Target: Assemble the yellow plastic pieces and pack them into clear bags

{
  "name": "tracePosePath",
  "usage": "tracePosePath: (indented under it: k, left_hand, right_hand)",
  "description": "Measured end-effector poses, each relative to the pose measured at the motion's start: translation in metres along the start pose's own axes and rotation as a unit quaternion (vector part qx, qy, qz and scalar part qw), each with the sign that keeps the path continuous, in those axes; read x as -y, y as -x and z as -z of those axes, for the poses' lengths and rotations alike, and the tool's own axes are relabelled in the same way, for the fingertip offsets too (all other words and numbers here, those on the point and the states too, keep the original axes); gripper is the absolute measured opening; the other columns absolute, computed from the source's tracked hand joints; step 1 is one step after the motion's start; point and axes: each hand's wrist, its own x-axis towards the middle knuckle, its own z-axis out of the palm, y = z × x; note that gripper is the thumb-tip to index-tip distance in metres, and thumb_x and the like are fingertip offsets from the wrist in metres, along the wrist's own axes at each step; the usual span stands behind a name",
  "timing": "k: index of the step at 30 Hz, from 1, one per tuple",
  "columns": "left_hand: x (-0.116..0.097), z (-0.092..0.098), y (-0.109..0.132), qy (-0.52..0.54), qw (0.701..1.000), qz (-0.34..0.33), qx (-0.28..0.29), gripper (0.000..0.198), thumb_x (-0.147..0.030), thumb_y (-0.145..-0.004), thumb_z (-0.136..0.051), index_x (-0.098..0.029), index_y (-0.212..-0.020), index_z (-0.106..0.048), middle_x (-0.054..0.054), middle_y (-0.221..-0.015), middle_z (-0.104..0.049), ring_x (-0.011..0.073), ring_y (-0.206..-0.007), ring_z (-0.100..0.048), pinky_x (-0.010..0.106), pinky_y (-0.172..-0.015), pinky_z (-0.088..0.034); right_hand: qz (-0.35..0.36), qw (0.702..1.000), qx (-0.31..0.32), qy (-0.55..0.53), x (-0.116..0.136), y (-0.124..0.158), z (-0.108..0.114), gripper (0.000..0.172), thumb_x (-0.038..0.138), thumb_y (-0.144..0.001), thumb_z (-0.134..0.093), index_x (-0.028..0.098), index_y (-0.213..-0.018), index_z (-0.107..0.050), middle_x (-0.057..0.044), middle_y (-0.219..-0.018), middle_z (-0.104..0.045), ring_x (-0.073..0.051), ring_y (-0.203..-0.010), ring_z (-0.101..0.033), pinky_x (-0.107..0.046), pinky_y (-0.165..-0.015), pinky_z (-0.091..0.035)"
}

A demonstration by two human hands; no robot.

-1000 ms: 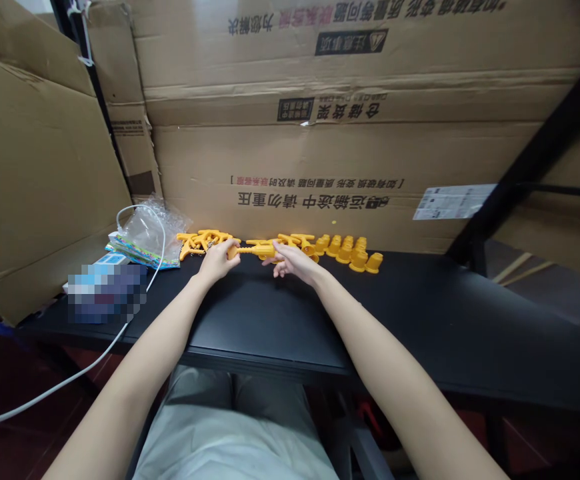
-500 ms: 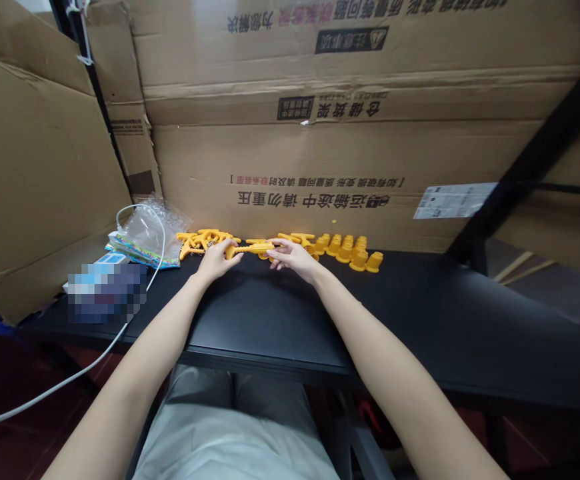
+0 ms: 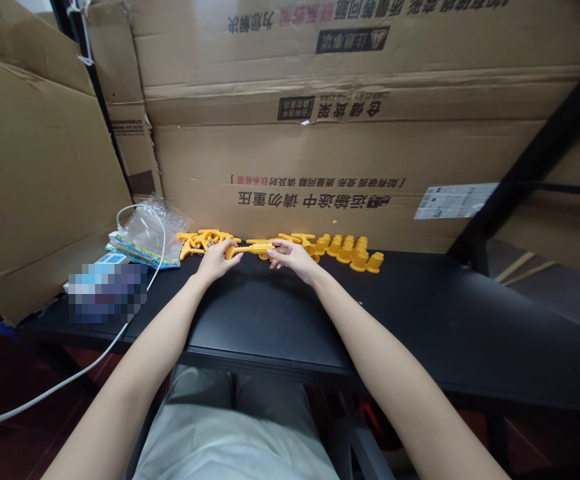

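Left hand (image 3: 216, 260) pinches left end of yellow plastic rod (image 3: 251, 249); right hand (image 3: 291, 256) grips right end, fingers curled. Rod long axis left-right, level, just above black table (image 3: 420, 313), near cardboard box (image 3: 295, 167).

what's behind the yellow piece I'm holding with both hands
Behind the yellow piece, held between left hand and right hand, more yellow parts line the cardboard box. The hands cover whatever lies directly beneath them.
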Motion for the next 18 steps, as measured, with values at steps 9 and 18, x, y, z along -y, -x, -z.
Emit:
tracePosePath:
  k: [9,18]
  left_hand:
    - [0.0011,-0.001,-0.0001,-0.004,1.0,-0.004,-0.001,0.019,-0.033,-0.077,-0.062,-0.02,-0.089,-0.059,-0.003,-0.067,-0.056,0.0113,-0.058,-0.049,0.023,-0.059,-0.039]
    - [0.0,-0.0002,0.0004,-0.012,1.0,-0.007,-0.002,0.018,-0.032,-0.077,-0.063,-0.02,-0.09,-0.059,-0.003,-0.067,-0.057,0.0115,-0.058,-0.05,0.023,-0.059,-0.04]
  right_hand:
    - [0.01,1.0,-0.01,0.001,-0.0016,-0.0003,-0.0015,0.046,0.04,-0.07,-0.075,0.013,-0.103,-0.061,-0.01,-0.082,-0.071,-0.012,-0.053,-0.063,-0.024,-0.051,-0.051]
    - [0.003,1.0,-0.024,0.005,0.0013,0.0007,-0.0039,0.043,0.041,-0.07,-0.075,0.011,-0.099,-0.063,-0.01,-0.078,-0.071,-0.012,-0.053,-0.063,-0.023,-0.051,-0.049]
